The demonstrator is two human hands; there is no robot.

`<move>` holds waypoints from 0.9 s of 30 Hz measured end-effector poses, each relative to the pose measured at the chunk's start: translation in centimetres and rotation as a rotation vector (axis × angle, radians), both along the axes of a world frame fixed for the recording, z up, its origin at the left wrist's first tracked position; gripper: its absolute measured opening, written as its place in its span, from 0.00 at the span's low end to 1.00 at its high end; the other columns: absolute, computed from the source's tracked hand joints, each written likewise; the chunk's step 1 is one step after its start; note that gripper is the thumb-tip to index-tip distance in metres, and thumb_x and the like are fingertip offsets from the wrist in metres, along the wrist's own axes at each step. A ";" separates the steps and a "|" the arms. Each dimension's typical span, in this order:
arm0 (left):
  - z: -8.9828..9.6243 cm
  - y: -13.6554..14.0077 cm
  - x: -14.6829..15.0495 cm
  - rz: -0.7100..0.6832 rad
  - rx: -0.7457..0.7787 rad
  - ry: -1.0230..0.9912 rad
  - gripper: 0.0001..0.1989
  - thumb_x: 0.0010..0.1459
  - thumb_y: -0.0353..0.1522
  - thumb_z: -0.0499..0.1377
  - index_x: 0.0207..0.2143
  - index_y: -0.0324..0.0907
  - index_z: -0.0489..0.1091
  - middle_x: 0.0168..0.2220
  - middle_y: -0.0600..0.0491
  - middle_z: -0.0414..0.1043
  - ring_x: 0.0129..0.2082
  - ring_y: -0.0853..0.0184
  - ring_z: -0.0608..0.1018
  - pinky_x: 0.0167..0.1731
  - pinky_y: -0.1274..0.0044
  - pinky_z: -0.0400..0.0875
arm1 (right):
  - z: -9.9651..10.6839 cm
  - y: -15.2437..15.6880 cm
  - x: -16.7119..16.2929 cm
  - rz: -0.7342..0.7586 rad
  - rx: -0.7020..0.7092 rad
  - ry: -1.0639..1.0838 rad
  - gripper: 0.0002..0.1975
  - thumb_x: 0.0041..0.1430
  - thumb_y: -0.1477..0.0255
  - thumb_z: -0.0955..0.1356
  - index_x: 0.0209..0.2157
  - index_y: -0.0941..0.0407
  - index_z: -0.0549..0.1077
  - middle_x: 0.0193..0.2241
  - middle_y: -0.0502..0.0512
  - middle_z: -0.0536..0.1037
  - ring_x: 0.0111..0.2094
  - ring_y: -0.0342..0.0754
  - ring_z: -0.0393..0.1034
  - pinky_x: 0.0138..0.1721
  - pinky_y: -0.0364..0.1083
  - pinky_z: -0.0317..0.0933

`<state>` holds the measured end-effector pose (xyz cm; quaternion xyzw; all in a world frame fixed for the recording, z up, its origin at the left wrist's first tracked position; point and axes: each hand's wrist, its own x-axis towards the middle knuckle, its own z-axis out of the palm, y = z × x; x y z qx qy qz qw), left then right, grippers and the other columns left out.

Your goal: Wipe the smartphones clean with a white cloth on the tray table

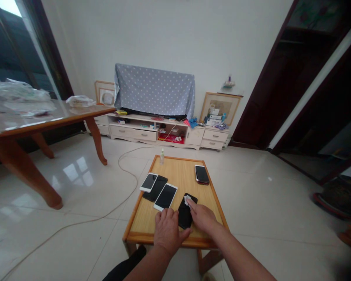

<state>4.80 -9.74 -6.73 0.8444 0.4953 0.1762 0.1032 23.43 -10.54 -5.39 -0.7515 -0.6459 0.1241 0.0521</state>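
A black smartphone (pixel 185 218) lies on a small wooden table, near its front edge. My left hand (pixel 168 230) is at the phone's lower left, fingers along its left side and thumb by the bottom edge, holding it steady. Pinched in my right hand (pixel 204 216) is a white wipe (pixel 187 200), pressed on the upper part of the screen. Just left of it rests a white smartphone (pixel 166 196). Beyond that, another white smartphone (pixel 149 182) partly covers a dark flat phone or case (pixel 156 190).
More stacked phones (pixel 201 174) lie at the small table's (pixel 181 168) right edge. A clear spray bottle (pixel 162 157) stands at its far left. A cable (pixel 105 216) crosses the floor. A larger table (pixel 76 113) is to the left, and a low white cabinet (pixel 134 132) lines the wall.
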 end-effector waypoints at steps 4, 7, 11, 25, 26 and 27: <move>0.0 0.1 -0.1 -0.019 -0.008 0.000 0.27 0.52 0.52 0.62 0.49 0.48 0.71 0.45 0.47 0.71 0.50 0.53 0.69 0.52 0.62 0.57 | -0.3 -1.4 -1.3 0.145 0.006 0.010 0.27 0.66 0.69 0.59 0.65 0.38 0.61 0.42 0.55 0.83 0.40 0.54 0.77 0.37 0.46 0.58; 0.1 0.1 0.0 -0.019 -0.015 0.007 0.28 0.52 0.53 0.61 0.49 0.47 0.72 0.45 0.47 0.71 0.50 0.52 0.68 0.52 0.63 0.57 | 0.4 -0.6 -1.3 0.117 -0.010 -0.005 0.26 0.67 0.68 0.59 0.64 0.38 0.64 0.44 0.55 0.82 0.42 0.54 0.77 0.39 0.47 0.60; 0.3 0.0 0.1 -0.004 -0.024 0.010 0.31 0.53 0.56 0.59 0.49 0.45 0.72 0.46 0.46 0.70 0.51 0.52 0.68 0.52 0.62 0.57 | 1.6 1.7 -0.5 -0.031 -0.075 -0.039 0.26 0.68 0.68 0.57 0.66 0.40 0.60 0.48 0.56 0.81 0.45 0.53 0.76 0.41 0.47 0.61; 0.1 -0.1 0.3 0.000 -0.003 0.000 0.30 0.52 0.57 0.60 0.48 0.45 0.73 0.45 0.47 0.70 0.50 0.52 0.67 0.52 0.63 0.56 | 1.9 2.2 -0.8 -0.048 -0.097 -0.051 0.26 0.69 0.68 0.55 0.66 0.41 0.60 0.50 0.57 0.80 0.47 0.54 0.76 0.43 0.48 0.63; 0.1 -0.1 0.3 0.003 0.003 -0.001 0.30 0.52 0.56 0.60 0.48 0.45 0.73 0.45 0.47 0.70 0.50 0.52 0.67 0.52 0.63 0.56 | 2.0 2.5 -0.6 -0.068 -0.095 -0.044 0.26 0.69 0.68 0.55 0.67 0.42 0.60 0.50 0.57 0.80 0.47 0.53 0.76 0.44 0.48 0.63; 0.1 -0.1 0.3 0.006 0.008 -0.002 0.30 0.52 0.56 0.60 0.48 0.45 0.73 0.45 0.47 0.70 0.50 0.52 0.68 0.52 0.63 0.56 | 1.9 2.4 -0.6 -0.072 -0.091 -0.038 0.27 0.69 0.68 0.55 0.67 0.42 0.59 0.50 0.57 0.80 0.47 0.53 0.76 0.44 0.48 0.63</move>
